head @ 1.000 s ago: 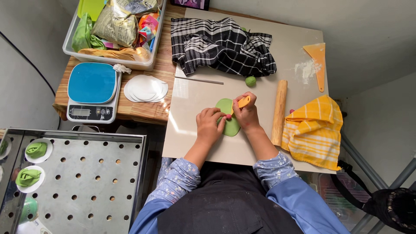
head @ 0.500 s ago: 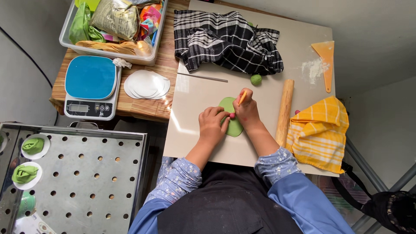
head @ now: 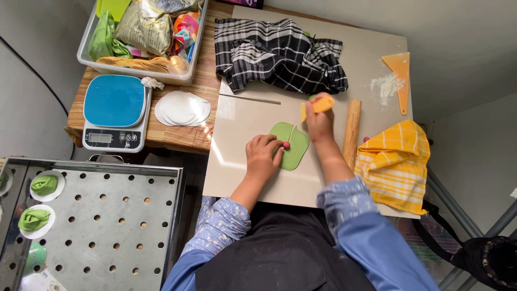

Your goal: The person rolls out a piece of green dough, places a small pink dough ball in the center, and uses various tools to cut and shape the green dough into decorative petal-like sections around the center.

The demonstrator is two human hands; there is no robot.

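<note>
**A:** Head view, then: what had changed in that last second, as you saw it?

**B:** Your right hand [head: 320, 123] had lifted. A second earlier it was low on the green dough [head: 291, 145], with the small orange scraper [head: 318, 105] pressed against it. By this moment you had raised the scraper clear of the sheet, toward the far side of the board [head: 242, 116], beside the rolling pin [head: 351, 129].

**A:** And my left hand?

**B:** Your left hand [head: 263, 156] had barely moved. It lay on the near-left edge of the dough with the fingers curled down, pinning it. It clasped nothing; it only pressed.

**A:** What did that lift mean for the work?

**B:** I judged that one stroke with the scraper was finished. A thin line ran down the middle of the dough, which looked like a score or a cut, though I could not tell whether it went all the way through.

**A:** How did the dough look otherwise?

**B:** It was a flat, pale green sheet, roughly rounded with soft corners, lying on the board directly in front of you. A small pink dot showed at its left edge, just beside your fingertips.

**A:** And my grip on the scraper?

**B:** Your right fingers were closed around it, holding it at an angle above the board. The yellow cloth [head: 396, 161] lay to your right, and shaped green pieces [head: 44, 185] sat on the perforated tray [head: 107, 226] at your left.
</note>
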